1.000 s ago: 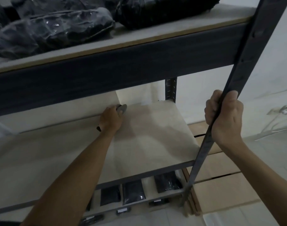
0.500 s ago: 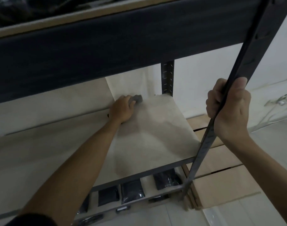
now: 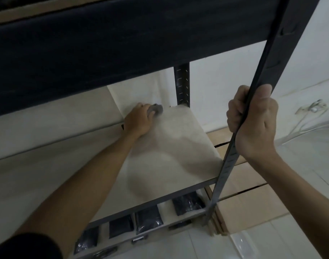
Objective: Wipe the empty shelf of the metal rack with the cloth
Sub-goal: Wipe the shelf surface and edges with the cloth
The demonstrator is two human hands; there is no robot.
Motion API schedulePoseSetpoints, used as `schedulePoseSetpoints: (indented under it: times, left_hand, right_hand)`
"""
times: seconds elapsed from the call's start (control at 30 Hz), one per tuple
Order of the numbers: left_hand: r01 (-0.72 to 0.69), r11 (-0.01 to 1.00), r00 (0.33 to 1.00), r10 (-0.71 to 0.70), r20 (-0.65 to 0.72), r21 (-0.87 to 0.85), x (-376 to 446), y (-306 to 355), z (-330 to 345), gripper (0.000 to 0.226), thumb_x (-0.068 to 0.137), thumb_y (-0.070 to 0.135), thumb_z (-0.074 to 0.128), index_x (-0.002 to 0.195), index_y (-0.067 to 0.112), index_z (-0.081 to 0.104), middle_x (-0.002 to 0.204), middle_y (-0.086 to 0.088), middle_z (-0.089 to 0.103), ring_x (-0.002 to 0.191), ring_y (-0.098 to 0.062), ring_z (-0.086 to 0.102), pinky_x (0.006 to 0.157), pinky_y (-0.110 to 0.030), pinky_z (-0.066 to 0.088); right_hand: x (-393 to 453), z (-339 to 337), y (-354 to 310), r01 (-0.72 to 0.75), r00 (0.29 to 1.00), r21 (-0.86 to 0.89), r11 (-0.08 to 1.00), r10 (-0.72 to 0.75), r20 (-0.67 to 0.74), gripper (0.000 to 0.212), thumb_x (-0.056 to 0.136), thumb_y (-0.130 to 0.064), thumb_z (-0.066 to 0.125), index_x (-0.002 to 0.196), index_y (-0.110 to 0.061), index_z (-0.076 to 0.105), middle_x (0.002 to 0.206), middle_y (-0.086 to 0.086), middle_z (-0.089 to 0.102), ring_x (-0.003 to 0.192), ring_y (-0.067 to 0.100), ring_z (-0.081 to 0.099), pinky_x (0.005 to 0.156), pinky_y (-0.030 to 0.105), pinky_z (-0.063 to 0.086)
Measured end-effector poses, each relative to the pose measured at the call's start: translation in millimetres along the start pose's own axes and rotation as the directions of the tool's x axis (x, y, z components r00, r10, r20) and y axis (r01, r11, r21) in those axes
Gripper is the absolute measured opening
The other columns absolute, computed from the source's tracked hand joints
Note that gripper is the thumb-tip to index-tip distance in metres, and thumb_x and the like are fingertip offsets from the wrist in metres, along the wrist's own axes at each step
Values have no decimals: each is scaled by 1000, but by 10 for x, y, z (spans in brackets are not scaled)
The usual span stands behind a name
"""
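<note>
Moved right: my left hand [image 3: 139,120] presses the grey cloth [image 3: 156,109] (crumpled) at the pale shelf [image 3: 178,146] back corner, right hand [image 3: 253,120] fisted round the front post [image 3: 232,146].

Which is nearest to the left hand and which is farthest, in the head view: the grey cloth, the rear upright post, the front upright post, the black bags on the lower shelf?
From the left hand:
1. Grey cloth, under its fingers at the shelf's back.
2. Rear upright post, just right of the cloth.
3. Front upright post, at the right front corner, in the right hand's grip.
4. Black bags, one shelf below, at the front.
</note>
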State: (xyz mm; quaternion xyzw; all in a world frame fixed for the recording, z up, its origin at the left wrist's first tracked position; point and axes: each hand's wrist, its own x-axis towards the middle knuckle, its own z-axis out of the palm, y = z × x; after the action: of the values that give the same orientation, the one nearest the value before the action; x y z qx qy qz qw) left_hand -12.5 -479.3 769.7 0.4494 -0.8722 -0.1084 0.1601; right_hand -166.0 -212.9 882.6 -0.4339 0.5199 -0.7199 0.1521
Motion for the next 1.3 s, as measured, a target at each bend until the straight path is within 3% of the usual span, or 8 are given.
schedulePoseSetpoints:
  times: [0.1, 0.27, 0.5, 0.67, 0.93, 1.13, 1.23, 1.3]
  left_hand:
    - [-93, 994, 996, 94, 11, -52, -164, 137, 44, 37, 102, 35, 51, 132, 16, 62, 119, -13, 61, 103, -31, 61, 85, -41, 51]
    - [-185, 949, 896, 269, 352, -255, 80, 205, -198, 32, 97, 32, 63, 121, 13, 71, 110, -4, 71, 102, -23, 66, 88, -36, 53]
    - [-158, 975, 981, 174, 88, -158, 153, 540, 202, 34, 97, 34, 59, 128, 23, 67, 115, -8, 65, 103, -27, 62, 88, -39, 52]
    - [-362, 877, 794, 468, 388, -316, 225, 500, -14, 23, 90, 40, 60, 89, 20, 71, 86, 3, 66, 74, -2, 57, 68, -27, 43]
    - [-322, 919, 930, 352, 105, -226, 300, 701, 270, 33, 96, 37, 63, 125, 23, 70, 110, -3, 66, 99, -21, 64, 86, -37, 52]
    - [-517, 769, 813, 579, 64, -376, 61, 669, 198, 23, 84, 30, 79, 105, 19, 78, 90, 21, 66, 85, 12, 58, 76, -2, 37]
    - [-508, 779, 767, 603, 219, -368, 253, 689, 34, 13, 88, 30, 75, 101, 30, 77, 86, 24, 69, 83, 7, 63, 73, -10, 46]
    - [-466, 817, 835, 533, 135, -340, 358, 670, 58, 27, 89, 29, 75, 115, 19, 76, 97, 6, 74, 88, -9, 67, 80, -32, 56]
  right_hand:
    - [-5, 17, -10, 5, 1000, -5, 1000, -5, -12, 78, 82, -90, 32, 60, -15, 26, 51, -9, 26, 46, 17, 20, 49, 35, 16]
    - [-1, 24, -3, 0, 1000, -4, 1000, 0, 2, 79, 79, -92, 32, 58, -16, 28, 49, -12, 26, 44, 16, 20, 48, 34, 16]
    - [8, 23, 0, -20, 1000, 14, 1000, 20, -21, 75, 77, -93, 33, 53, -21, 27, 45, -11, 26, 41, 14, 19, 49, 32, 14]
    - [15, 44, 3, -1, 1000, 24, 1000, 1, -17, 73, 79, -91, 33, 53, -23, 29, 46, -13, 26, 42, 12, 20, 50, 31, 15]
    - [24, 55, 12, 8, 1000, 29, 1000, -7, -26, 66, 80, -90, 33, 49, -32, 38, 45, -13, 30, 41, 9, 23, 49, 31, 15]
    - [29, 36, -3, -5, 1000, 31, 1000, 6, -20, 70, 81, -90, 34, 52, -26, 32, 46, -12, 27, 42, 11, 20, 49, 31, 14]
    - [32, 35, 4, -10, 1000, 18, 1000, 11, -14, 69, 82, -89, 34, 53, -26, 32, 47, -13, 27, 43, 10, 20, 49, 31, 14]
    - [28, 31, 28, -8, 1000, 8, 1000, 8, -22, 67, 88, -83, 32, 52, -27, 32, 46, -13, 27, 42, 9, 21, 49, 31, 15]
